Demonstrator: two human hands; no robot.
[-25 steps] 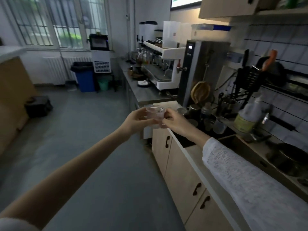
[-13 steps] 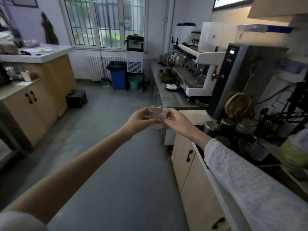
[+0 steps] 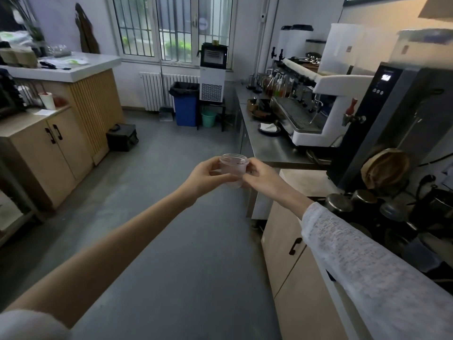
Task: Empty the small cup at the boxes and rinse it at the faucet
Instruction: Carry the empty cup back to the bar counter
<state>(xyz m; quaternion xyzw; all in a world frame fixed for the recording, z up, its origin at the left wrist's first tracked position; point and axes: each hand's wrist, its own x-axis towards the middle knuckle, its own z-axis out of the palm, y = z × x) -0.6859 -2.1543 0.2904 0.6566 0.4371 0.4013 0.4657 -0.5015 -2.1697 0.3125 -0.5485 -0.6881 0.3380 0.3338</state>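
A small clear plastic cup (image 3: 233,168) is held upright in mid-air over the grey floor, in front of me at arm's length. My left hand (image 3: 207,176) grips it from the left with fingers curled round its side. My right hand (image 3: 261,177) pinches it from the right. A little dark residue shows inside the cup near its rim. No faucet or sink is in view.
A steel counter (image 3: 274,148) with a white espresso machine (image 3: 326,104) runs along the right, above wooden cabinets (image 3: 289,244). A blue bin (image 3: 185,104) and a green bucket (image 3: 208,119) stand under the window. A wooden counter (image 3: 61,133) is at left, a black case (image 3: 122,137) beside it.
The view has swung left, away from the sink area and toward the open floor and window. Both hands keep holding the cup in front of me.
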